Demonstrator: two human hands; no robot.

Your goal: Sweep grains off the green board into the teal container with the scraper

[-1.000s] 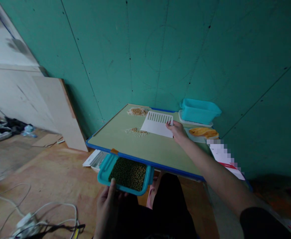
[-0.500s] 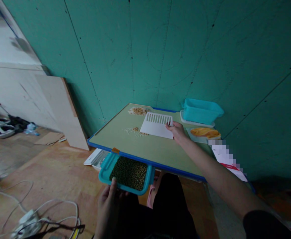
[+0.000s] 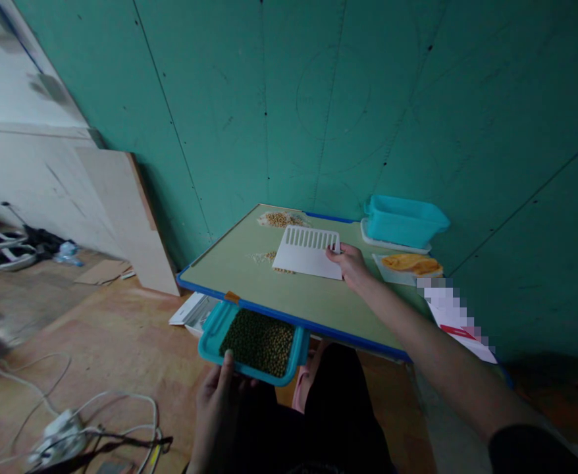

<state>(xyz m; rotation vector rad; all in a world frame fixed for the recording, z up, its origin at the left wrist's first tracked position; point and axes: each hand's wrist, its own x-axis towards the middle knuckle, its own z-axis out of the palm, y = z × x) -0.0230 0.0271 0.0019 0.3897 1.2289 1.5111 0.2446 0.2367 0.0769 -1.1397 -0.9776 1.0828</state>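
Observation:
My right hand (image 3: 351,263) grips the right side of a flat white slotted scraper (image 3: 309,257), its row of slots facing the wall. The scraper is over the table (image 3: 230,273), partly covering a small scatter of tan beans and white grains (image 3: 266,257). Below the table's front edge, my left hand (image 3: 220,388) is closed on the near rim of a turquoise tub (image 3: 210,342), thumb on top and fingers underneath. Dark green beans (image 3: 252,339) fill its left side and tan beans (image 3: 278,349) its right.
A pile of tan beans (image 3: 280,219) lies at the table's back left. At the back right, a turquoise bin (image 3: 405,220) stands on a white lid, with a yellow cloth (image 3: 412,264) in front. White cables and a power strip (image 3: 62,434) lie on the floor.
The scraper in my right hand has shifted slightly left and toward me, covering more of the small bean scatter. My left hand and the tub look almost unchanged.

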